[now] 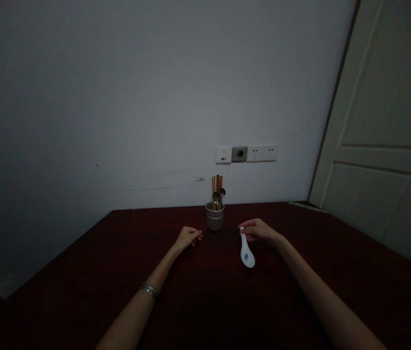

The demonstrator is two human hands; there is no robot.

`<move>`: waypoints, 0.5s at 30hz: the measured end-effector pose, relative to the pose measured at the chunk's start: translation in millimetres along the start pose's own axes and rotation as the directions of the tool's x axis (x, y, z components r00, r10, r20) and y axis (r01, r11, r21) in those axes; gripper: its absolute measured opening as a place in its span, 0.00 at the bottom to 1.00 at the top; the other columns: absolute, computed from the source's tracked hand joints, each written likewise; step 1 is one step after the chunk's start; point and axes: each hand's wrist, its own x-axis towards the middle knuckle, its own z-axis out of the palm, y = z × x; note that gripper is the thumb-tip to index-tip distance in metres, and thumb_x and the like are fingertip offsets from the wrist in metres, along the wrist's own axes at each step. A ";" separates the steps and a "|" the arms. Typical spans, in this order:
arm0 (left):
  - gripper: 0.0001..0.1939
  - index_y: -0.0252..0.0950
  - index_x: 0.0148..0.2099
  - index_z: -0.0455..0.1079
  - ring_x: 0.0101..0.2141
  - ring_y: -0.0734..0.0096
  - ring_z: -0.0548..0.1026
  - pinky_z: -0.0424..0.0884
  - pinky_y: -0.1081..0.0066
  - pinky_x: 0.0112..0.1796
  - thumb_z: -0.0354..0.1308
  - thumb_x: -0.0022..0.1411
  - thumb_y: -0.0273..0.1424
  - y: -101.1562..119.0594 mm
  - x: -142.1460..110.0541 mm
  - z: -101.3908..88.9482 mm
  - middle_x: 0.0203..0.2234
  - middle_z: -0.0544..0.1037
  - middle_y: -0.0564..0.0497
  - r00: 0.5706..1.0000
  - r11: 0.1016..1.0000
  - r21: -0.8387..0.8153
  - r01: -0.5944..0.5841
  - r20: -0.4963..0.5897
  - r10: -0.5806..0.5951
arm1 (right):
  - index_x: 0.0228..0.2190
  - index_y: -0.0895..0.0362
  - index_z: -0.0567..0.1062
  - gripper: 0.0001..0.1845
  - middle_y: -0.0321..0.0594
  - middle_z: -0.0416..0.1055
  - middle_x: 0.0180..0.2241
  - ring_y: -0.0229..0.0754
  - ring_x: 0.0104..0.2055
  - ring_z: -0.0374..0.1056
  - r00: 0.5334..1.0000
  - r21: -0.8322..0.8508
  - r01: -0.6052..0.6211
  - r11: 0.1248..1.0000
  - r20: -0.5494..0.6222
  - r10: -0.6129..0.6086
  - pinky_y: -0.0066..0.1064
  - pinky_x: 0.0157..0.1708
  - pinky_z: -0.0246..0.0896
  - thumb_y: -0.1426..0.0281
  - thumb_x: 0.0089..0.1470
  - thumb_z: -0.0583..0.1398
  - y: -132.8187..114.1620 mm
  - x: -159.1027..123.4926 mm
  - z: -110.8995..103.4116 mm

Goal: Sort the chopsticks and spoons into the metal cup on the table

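A white soup spoon with a small blue mark in its bowl hangs from my right hand. My fingers pinch the end of its handle, and the bowl points down toward me. My left hand rests near the table, fingers loosely curled together with nothing visible in them. Between my hands and slightly farther back stands a grey metal utensil holder. It contains several wooden chopsticks and metal spoons, all standing upright.
The dark red table runs back to a pale wall. Sockets and switch plates sit on the wall above the holder. A light panelled door borders the right side. A thin flat strip lies at the back right edge.
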 end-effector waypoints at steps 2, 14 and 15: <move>0.19 0.28 0.29 0.72 0.17 0.81 0.62 0.60 0.79 0.17 0.53 0.52 0.41 0.6 0.0 0.5 0.21 0.75 0.48 1.000 1.000 -0.004 0.007 0.001 -0.007 | 0.31 0.61 0.75 0.12 0.40 0.74 0.25 0.31 0.21 0.66 0.999 0.039 0.039 0.998 -0.013 -0.039 0.21 0.21 0.64 0.71 0.39 0.65 -9.0 -2.6 2.6; 0.19 0.29 0.35 0.74 0.18 0.81 0.63 0.57 0.80 0.16 0.56 0.51 0.41 40.3 -20.9 17.4 0.22 0.74 0.49 0.992 0.991 -0.050 -0.125 -0.031 0.123 | 0.30 0.59 0.72 0.07 0.42 0.75 0.31 0.37 0.30 0.71 0.954 0.470 0.256 0.845 -0.265 -0.142 0.29 0.35 0.70 0.75 0.44 0.62 -51.7 -12.6 41.4; 0.19 0.29 0.36 0.74 0.18 0.80 0.64 0.58 0.80 0.17 0.56 0.51 0.40 46.0 -23.3 22.3 0.22 0.74 0.49 0.988 0.986 -0.072 -0.152 -0.036 0.150 | 0.30 0.59 0.72 0.07 0.42 0.74 0.31 0.37 0.31 0.71 0.949 0.488 0.273 0.829 -0.280 -0.147 0.29 0.36 0.70 0.76 0.44 0.61 -51.6 -12.2 44.0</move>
